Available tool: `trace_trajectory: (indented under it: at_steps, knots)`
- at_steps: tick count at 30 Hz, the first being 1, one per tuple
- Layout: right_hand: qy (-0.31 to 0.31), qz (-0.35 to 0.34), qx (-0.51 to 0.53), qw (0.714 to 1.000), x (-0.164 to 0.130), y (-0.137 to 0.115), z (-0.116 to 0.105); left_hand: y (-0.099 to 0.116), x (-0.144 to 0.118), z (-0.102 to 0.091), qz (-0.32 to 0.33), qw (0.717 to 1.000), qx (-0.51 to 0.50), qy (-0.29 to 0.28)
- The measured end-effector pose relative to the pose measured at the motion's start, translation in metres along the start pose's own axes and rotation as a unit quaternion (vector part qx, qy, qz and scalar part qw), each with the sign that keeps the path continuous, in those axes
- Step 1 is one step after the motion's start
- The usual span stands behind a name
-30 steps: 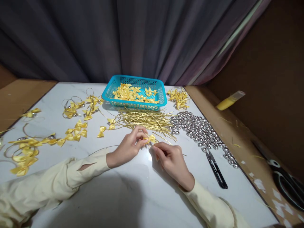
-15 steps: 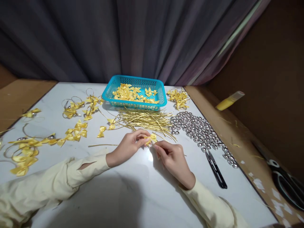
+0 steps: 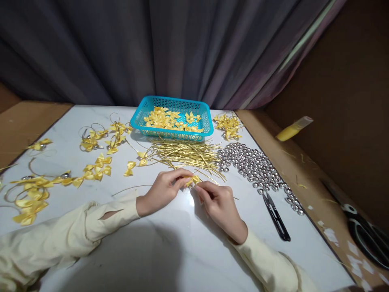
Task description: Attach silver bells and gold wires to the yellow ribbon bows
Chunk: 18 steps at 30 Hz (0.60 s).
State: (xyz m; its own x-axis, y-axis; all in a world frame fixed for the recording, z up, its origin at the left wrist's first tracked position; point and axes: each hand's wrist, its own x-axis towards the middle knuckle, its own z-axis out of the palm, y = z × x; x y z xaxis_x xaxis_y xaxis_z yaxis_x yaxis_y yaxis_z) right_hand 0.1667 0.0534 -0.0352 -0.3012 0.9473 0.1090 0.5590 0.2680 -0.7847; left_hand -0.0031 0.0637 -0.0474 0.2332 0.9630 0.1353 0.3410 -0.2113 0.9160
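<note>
Presently: left hand (image 3: 164, 192) pinches yellow bow (image 3: 196, 178) | right hand (image 3: 221, 205) is pinched together beside it, contents unclear | gold strands (image 3: 188, 154) lie just beyond | black snips (image 3: 277, 221) near silver beads (image 3: 255, 164)

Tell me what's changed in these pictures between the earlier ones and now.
The left hand has straightened its index finger over the yellow bow, covering more of it than a second ago. The thin cord tail near that wrist swung forward, then back. Nothing was visibly taken up or let go. The right hand barely moved; the basket, gold cords, silver pieces and snips stayed put.
</note>
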Motion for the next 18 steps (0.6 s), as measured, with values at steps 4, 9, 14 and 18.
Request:
trace_trajectory:
  at_steps: [4, 9, 14, 18]
  knots:
    - [0.001, 0.002, 0.005, 1.0, -0.0005, -0.0016, 0.001, -0.0002, -0.0008, 0.0001, 0.012, 1.0, 0.024, 0.004]
    - [0.009, -0.003, 0.008, 1.0, -0.001, -0.0028, 0.0033, -0.0004, -0.0021, 0.0002, 0.017, 0.999, 0.034, 0.01]
    - [0.02, -0.001, 0.02, 1.0, -0.0009, -0.0015, 0.0054, 0.0002, -0.0034, 0.0012, -0.001, 1.0, -0.002, 0.008]
    - [0.007, 0.007, 0.029, 1.0, -0.0003, -0.0006, 0.0048, -0.0003, -0.0034, 0.0017, 0.004, 1.0, 0.001, 0.006]
